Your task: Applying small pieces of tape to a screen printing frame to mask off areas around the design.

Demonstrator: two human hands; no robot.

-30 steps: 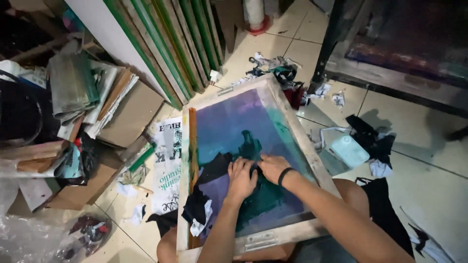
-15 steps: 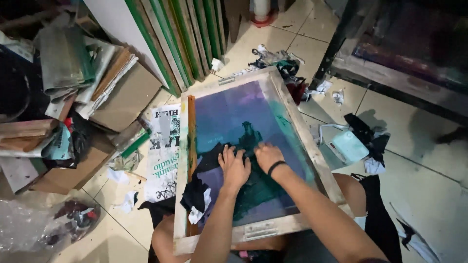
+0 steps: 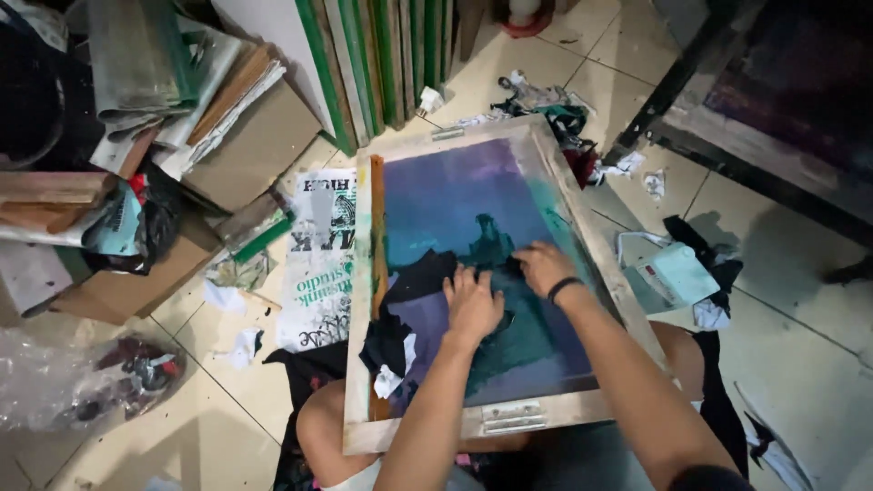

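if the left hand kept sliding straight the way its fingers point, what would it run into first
Likely the dark teal ink patch on the screen mesh just beyond the left hand, then the wooden frame at the far edge. Depth is hard to judge.

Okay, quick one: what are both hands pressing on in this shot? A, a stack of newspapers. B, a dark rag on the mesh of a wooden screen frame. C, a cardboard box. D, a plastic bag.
B: the left hand and right hand both press a dark rag against the purple and teal mesh inside the wooden frame.
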